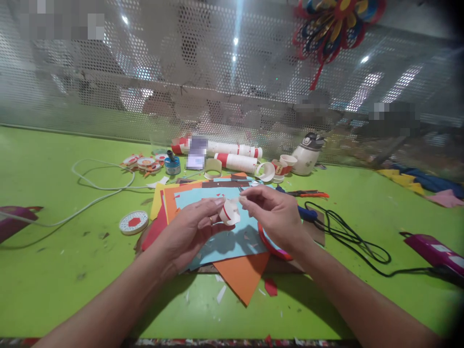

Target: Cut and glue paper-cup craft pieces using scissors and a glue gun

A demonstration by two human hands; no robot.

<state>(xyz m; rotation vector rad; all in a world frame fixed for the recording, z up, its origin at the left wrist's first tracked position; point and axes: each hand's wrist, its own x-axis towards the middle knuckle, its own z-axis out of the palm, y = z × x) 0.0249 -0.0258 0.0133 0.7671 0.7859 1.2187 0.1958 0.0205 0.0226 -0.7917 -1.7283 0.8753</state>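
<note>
My left hand [195,222] grips a small cut piece of a white paper cup [229,212] with a red stripe, tilted between thumb and fingers. Close to its torn right edge, my right hand [273,208] has thumb and forefinger pinched together; a tiny pale bit shows at the tips, too small to name. Below both hands lies a stack of coloured paper, with a light blue sheet [232,244] on top and an orange sheet [244,275] sticking out. A red ring-shaped object [279,251] is partly hidden under my right hand.
Paper cup stacks [237,163], a blue-labelled bottle [172,164] and a white kettle-like jug [308,154] stand at the back. Scissors [308,194] and a black cord [348,237] lie right, near a purple device [435,251]. A round decorated disc [134,222] sits left.
</note>
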